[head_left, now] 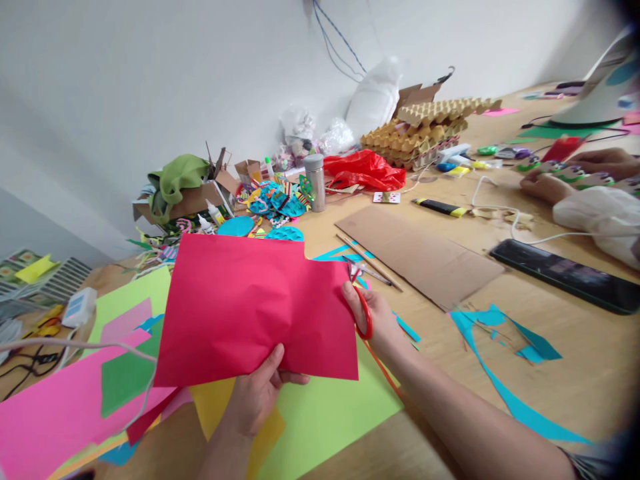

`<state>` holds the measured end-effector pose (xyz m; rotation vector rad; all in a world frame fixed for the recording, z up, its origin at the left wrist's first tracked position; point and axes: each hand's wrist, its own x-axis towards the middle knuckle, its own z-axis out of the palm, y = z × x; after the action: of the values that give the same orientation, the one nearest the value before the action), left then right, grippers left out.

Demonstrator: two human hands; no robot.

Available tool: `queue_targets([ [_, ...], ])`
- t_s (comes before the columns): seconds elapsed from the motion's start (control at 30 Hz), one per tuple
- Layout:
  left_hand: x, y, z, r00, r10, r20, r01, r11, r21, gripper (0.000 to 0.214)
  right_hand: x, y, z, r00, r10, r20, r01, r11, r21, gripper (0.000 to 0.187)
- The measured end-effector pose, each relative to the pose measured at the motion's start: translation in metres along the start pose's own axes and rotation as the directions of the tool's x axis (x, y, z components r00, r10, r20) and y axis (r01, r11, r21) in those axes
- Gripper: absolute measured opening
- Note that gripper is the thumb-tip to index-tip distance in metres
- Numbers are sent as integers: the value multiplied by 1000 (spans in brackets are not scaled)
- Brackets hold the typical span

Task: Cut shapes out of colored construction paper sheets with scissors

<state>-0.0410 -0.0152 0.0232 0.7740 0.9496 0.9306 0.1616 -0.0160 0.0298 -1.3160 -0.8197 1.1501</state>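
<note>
My left hand point(260, 390) grips a large red sheet of paper point(235, 300) by its lower edge, thumb on the front face. A corner is cut out of the sheet's upper right, and creases run from the thumb. In my right hand point(373, 313) is a pair of scissors point(367, 313) with red handles. Their blades are at the right edge of the red sheet, partly hidden by the paper and fingers. Below the sheet lie a light green sheet point(335, 427), a yellow sheet point(213, 407) and a pink sheet point(60, 407).
Brown cardboard point(420, 253), a box cutter point(440, 208) and a black phone point(565, 273) lie to the right, near blue paper scraps point(505, 380). Egg trays point(415, 140), a red plastic bag point(367, 172) and a metal shaker point(314, 183) stand behind. Another person's hands point(595, 173) are at far right.
</note>
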Motion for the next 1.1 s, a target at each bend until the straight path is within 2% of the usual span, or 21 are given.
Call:
queue_targets([
  [0.13,0,-1,-1,1000,-9,-2,9,1000,0,41,2,1,0,996,80,35,-83,989,121,53],
  [0.3,-1,-1,1,1000,-20,-22,20,1000,20,44,0,1,1,996,82,31,-87,978,190,50],
  [0.5,0,-2,2,1000,-8,-28,9,999,34,51,-4,-4,2,996,83,11,-84,975,204,49],
  [1.1,-2,-1,3,999,-14,-38,15,1000,26,53,-6,-4,4,997,78,16,-80,970,228,50],
])
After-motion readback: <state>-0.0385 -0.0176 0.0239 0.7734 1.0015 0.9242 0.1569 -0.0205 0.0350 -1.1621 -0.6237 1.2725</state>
